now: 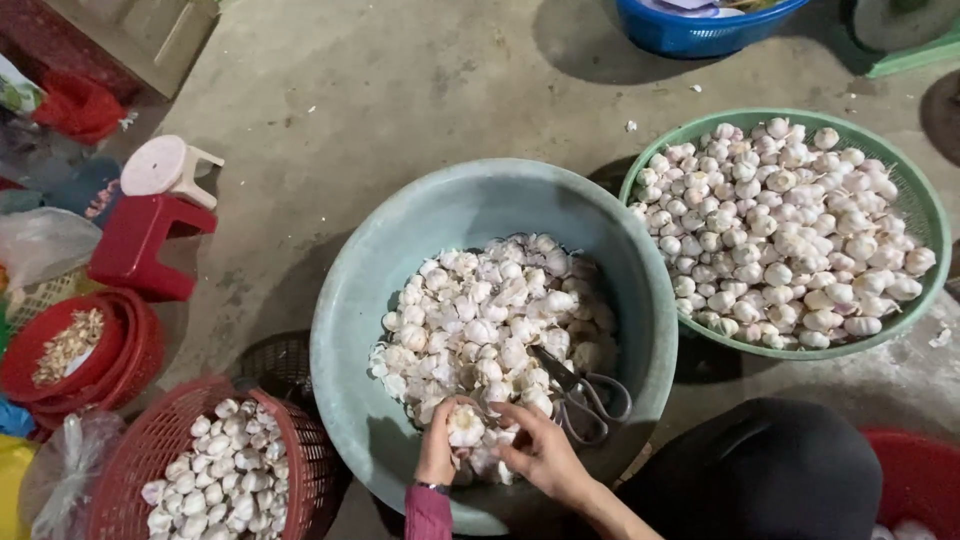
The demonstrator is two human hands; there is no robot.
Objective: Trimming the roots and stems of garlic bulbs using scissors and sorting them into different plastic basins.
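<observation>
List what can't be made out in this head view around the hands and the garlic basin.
- Left hand: palm side hidden behind the garlic bulb it grips.
- Right hand: fingertips buried among bulbs.
- Scissors: blade tips covered by garlic.
- Grey-green basin: bottom hidden under the pile.
- Red basket: cut off by the bottom edge.
- Blue tub: contents cut off by the top edge.

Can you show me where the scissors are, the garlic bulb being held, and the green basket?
scissors [585,392], head view, on the pivot above the handles.
garlic bulb [465,427], head view, on its white top, in the left hand.
green basket [925,215], head view, on its right rim.
</observation>
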